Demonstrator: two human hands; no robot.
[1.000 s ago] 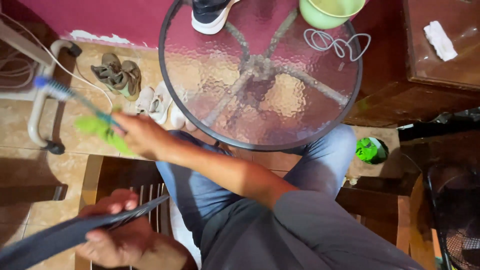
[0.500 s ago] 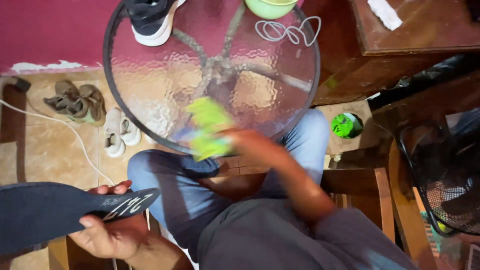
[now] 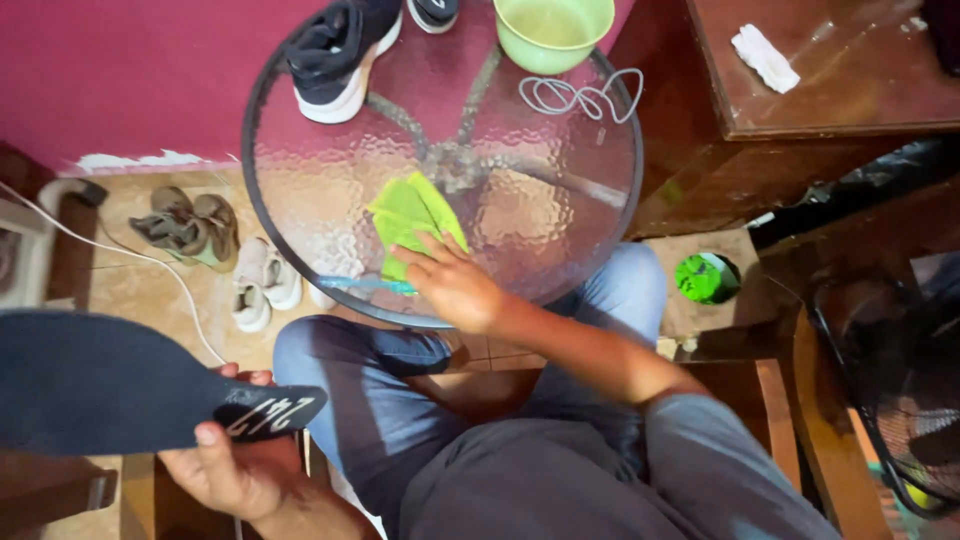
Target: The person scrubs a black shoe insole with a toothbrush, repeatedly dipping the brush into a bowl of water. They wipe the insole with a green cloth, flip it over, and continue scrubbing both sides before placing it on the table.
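Observation:
I sit at a round glass table. My right hand lies on the table with its fingers flat on the lower edge of a crumpled green cloth. A blue brush lies on the glass, its handle running under that hand. My left hand is low at the left, beside my knee, and grips one end of a dark shoe insole, which sticks out to the left.
On the far side of the table stand a black sneaker with a white sole, a green bowl and a white lace. Shoes lie on the floor at left. A wooden cabinet and fan stand at right.
My right hand swung from the left, above the floor, over to the table with the green cloth and blue brush and now rests them on the glass. The insole stays in my left hand.

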